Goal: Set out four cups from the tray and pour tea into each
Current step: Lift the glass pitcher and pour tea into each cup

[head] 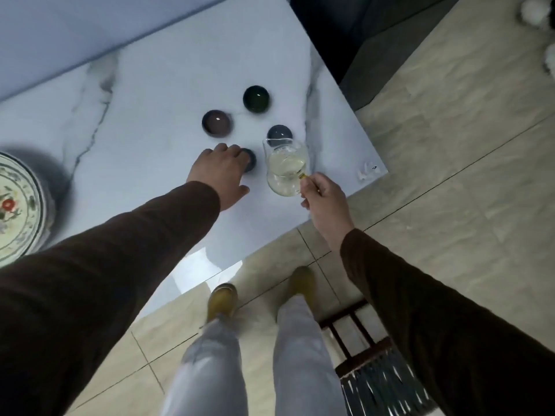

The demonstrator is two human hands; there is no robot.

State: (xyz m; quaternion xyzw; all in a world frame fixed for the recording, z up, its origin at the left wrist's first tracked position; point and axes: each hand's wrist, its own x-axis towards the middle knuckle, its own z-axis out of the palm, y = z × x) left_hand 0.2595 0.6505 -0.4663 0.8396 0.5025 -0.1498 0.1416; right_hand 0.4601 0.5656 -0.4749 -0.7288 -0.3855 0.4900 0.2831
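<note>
Fingers (223,151) of the left hand (219,175) cover the nearest cup (250,163).

Head view: steep downward from standing height over marble table (156,94) corner.

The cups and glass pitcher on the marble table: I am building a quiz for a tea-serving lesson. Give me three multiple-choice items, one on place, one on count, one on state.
1. Where is the left hand?
A. on the cup nearest the person
B. on the patterned plate
C. on the stool

2. How many cups stand on the marble table?
A. two
B. four
C. six

3. What is the state of the glass pitcher?
A. lying empty on its side
B. held by its handle, with pale liquid inside
C. upside down

Answers:
1. A, the hand covers the nearest cup.
2. B, counting the green cup, brownish cup and grey cup.
3. B, the right hand grips the handle.
</note>
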